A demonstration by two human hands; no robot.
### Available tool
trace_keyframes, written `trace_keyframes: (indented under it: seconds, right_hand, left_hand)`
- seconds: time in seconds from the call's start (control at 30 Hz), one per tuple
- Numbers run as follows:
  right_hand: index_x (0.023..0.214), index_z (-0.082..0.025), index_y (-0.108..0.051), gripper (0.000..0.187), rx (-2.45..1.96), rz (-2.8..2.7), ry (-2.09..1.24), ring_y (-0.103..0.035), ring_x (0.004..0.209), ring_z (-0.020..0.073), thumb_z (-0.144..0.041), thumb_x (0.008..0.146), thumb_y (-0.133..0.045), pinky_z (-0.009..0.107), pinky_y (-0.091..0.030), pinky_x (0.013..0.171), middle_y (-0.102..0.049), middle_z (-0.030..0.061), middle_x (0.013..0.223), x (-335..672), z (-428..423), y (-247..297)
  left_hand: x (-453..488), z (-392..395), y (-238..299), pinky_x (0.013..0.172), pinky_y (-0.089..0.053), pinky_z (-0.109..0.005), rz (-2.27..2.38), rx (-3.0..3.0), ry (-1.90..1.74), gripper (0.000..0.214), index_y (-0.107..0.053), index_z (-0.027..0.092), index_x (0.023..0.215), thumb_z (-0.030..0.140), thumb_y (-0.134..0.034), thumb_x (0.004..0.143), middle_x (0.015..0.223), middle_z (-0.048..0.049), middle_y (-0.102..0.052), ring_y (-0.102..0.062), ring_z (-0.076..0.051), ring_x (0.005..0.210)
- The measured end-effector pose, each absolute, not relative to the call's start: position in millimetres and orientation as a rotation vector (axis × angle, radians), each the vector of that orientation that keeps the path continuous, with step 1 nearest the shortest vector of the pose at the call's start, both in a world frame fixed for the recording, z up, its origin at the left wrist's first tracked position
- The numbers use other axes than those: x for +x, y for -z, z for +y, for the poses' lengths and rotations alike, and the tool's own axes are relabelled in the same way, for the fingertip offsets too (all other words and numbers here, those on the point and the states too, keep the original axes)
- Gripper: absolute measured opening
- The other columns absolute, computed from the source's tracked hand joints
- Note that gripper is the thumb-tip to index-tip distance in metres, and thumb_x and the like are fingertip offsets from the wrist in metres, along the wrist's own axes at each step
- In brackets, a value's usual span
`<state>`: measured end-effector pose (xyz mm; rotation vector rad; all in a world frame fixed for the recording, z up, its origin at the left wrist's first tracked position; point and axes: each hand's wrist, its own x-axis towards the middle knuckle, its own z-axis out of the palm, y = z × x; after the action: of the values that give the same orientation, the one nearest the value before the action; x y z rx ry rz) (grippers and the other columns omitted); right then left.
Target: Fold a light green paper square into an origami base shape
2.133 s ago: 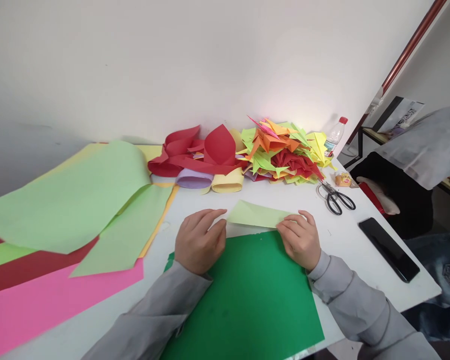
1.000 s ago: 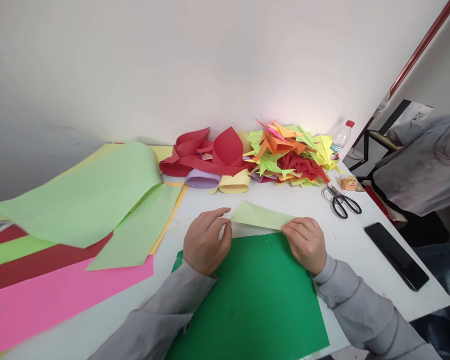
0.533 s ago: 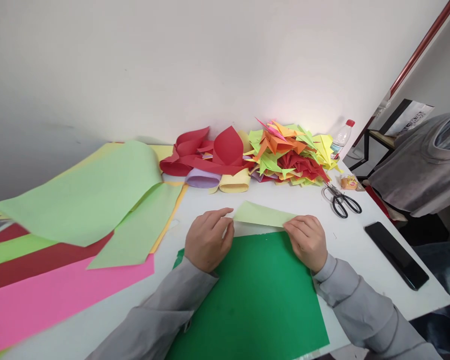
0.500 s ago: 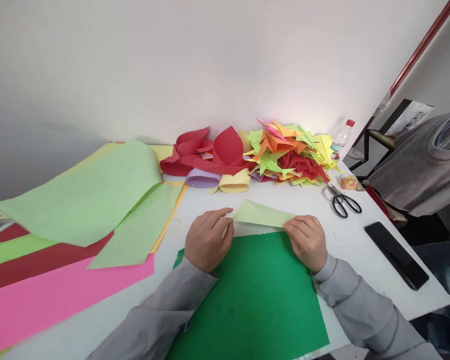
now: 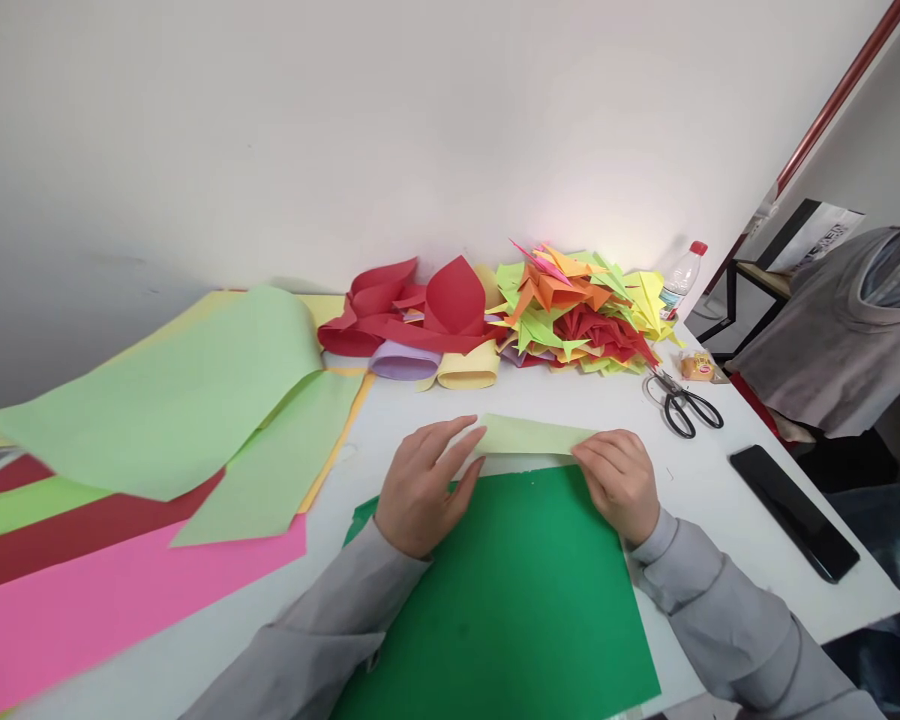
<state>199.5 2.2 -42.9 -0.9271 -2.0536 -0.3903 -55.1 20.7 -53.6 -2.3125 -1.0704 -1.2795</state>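
Note:
A pale green strip of folded paper [image 5: 532,436] is held level just beyond the top edge of a green sheet [image 5: 495,590]. My right hand [image 5: 619,482] pinches the strip's right end between thumb and fingers. At the left end, my left hand [image 5: 427,485] has its thumb and fingers spread apart, the fingertips at or very near the paper. Whether they touch it I cannot tell. The green sheet lies flat on the white table under both wrists.
Large light green paper [image 5: 165,400] and a pink sheet [image 5: 135,600] lie left. Red curled papers [image 5: 456,295] and a pile of folded paper shapes [image 5: 570,310] line the wall. Scissors [image 5: 686,405], a phone [image 5: 793,512] and a bottle [image 5: 682,278] are right, near a person [image 5: 832,330].
My left hand's thumb and fingers have spread further apart at the strip's left end. The strip looks narrower and its left end has come down slightly. My right hand keeps its pinch.

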Motion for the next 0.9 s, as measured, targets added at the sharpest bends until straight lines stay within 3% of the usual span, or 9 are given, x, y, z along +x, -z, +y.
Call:
trace_keyframes:
  seconds: [0.13,0.3,0.43,0.63,0.77,0.9]
  right_hand:
    - [0.096,-0.02,-0.066,0.02,-0.907,-2.082,0.407,-0.061,0.084,0.0187,-0.007,0.083,-0.059,0.035,-0.045,0.075,-0.072,0.0045,0.085,200,2,44]
    - [0.095,-0.02,-0.067,0.021,-0.998,-2.033,0.409,-0.061,0.083,0.0186,-0.007,0.084,-0.056,0.036,-0.045,0.076,-0.072,0.0044,0.085,204,5,46]
    - [0.095,-0.02,-0.067,0.02,-0.998,-2.015,0.414,-0.061,0.082,0.0182,-0.008,0.084,-0.056,0.035,-0.045,0.076,-0.072,0.0045,0.083,204,5,44]
    - [0.098,-0.021,-0.066,0.021,-0.939,-2.071,0.428,-0.062,0.084,0.0173,-0.009,0.084,-0.056,0.035,-0.045,0.078,-0.072,0.0041,0.084,199,1,44]
    - [0.097,-0.022,-0.066,0.018,-0.943,-2.062,0.417,-0.062,0.084,0.0165,-0.01,0.085,-0.058,0.036,-0.043,0.081,-0.073,0.0031,0.085,200,2,44]
    - [0.092,-0.021,-0.067,0.014,-1.002,-1.997,0.325,-0.063,0.081,0.0178,-0.011,0.085,-0.059,0.037,-0.044,0.078,-0.073,0.0033,0.082,202,4,45]
  left_hand:
    - [-58,23,55,0.076,-0.05,-0.038,-1.014,-2.281,1.265,0.011,-0.064,0.02,0.085,0.011,-0.058,0.083,0.097,-0.0098,-0.071,-0.063,-0.024,0.088]
    - [-66,29,58,0.073,-0.05,-0.036,-1.07,-2.194,1.359,0.011,-0.064,0.019,0.075,0.011,-0.06,0.081,0.092,-0.009,-0.073,-0.064,-0.022,0.082]
    - [-64,27,56,0.073,-0.051,-0.036,-1.091,-2.183,1.419,0.01,-0.063,0.019,0.077,0.01,-0.06,0.079,0.094,-0.0099,-0.072,-0.065,-0.022,0.081]
    - [-53,17,52,0.08,-0.051,-0.042,-0.97,-2.372,1.297,0.032,-0.059,0.016,0.108,0.01,-0.058,0.078,0.106,-0.0147,-0.069,-0.063,-0.028,0.096]
    - [-54,20,55,0.076,-0.051,-0.04,-0.952,-2.366,1.287,0.017,-0.064,0.02,0.094,0.01,-0.057,0.082,0.098,-0.0102,-0.072,-0.065,-0.026,0.091]
    - [-58,22,56,0.075,-0.054,-0.035,-1.101,-2.372,1.558,0.013,-0.068,0.02,0.085,0.013,-0.058,0.083,0.087,-0.007,-0.074,-0.068,-0.021,0.083]
